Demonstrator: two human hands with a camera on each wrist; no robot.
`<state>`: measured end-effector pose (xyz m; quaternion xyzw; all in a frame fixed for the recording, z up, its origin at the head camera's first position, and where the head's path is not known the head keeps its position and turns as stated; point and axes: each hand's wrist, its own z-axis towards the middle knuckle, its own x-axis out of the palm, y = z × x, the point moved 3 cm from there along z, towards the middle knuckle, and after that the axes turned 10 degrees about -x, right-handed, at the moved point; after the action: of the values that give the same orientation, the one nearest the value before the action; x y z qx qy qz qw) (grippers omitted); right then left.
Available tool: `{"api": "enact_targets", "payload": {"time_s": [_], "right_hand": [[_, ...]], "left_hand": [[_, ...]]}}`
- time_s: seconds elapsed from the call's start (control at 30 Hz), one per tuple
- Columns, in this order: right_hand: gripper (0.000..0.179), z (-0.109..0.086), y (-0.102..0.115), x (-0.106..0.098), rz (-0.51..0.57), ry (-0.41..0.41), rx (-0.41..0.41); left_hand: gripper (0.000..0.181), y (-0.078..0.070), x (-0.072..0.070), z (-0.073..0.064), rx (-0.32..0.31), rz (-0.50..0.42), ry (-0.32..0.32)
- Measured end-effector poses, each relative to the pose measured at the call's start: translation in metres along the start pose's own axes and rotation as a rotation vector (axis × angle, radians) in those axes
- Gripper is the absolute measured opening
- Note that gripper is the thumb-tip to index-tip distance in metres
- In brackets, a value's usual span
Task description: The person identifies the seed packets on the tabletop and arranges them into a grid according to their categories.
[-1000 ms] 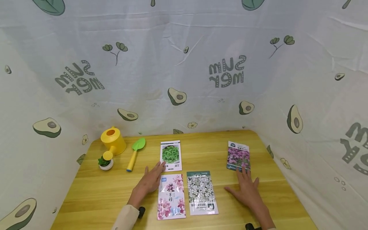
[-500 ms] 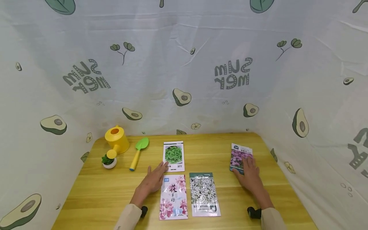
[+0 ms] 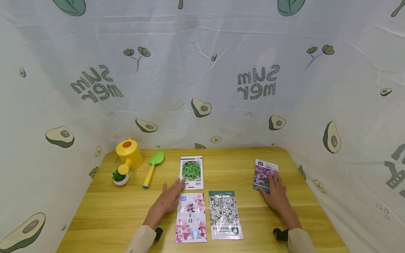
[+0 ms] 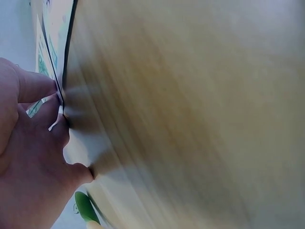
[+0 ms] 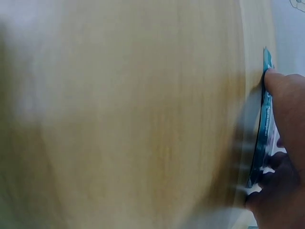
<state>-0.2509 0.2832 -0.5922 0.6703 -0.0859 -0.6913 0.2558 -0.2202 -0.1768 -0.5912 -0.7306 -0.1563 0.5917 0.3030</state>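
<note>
My left hand (image 3: 167, 199) lies with extended fingers, its fingertips touching the lower left corner of a seed packet with a green leaf picture (image 3: 191, 171). In the left wrist view, that hand's fingers (image 4: 46, 112) reach the packet's edge and the thumb is spread apart. My right hand (image 3: 276, 193) rests on a seed packet with purple flowers (image 3: 262, 174), fingers over its right part and thumb (image 5: 276, 82) at its teal bottom edge. Nearer the front lie a pink-blossom seed packet (image 3: 191, 223) and a white-flower seed packet (image 3: 224, 212), side by side.
A yellow watering can (image 3: 130, 154) stands at the back left of the wooden table (image 3: 104, 214). Beside it are a small potted plant (image 3: 120, 177) and a toy trowel (image 3: 153, 168) with a green blade. A printed curtain (image 3: 171, 77) encloses the back and sides.
The right hand has moved forward over the purple-flower packet, its thumb coming in to the bottom edge. My left hand has stayed at the green-leaf packet. The head view has shifted slightly.
</note>
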Motion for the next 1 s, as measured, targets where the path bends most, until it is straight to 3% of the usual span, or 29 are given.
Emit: {"api": "enact_targets", "payload": {"time_s": [0.33, 0.73, 1.0], "right_hand": [[0.085, -0.002, -0.005, 0.002, 0.006, -0.003, -0.017], [0.086, 0.001, -0.001, -0.002, -0.046, 0.013, -0.029], [0.086, 0.003, 0.0, -0.001, -0.027, 0.035, -0.037]], "left_hand": [[0.047, 0.001, 0.003, 0.0, -0.01, -0.018, -0.007], [0.045, -0.008, -0.003, -0.003, -0.045, 0.043, 0.01], [0.047, -0.003, -0.001, -0.001, -0.037, 0.02, 0.0]]}}
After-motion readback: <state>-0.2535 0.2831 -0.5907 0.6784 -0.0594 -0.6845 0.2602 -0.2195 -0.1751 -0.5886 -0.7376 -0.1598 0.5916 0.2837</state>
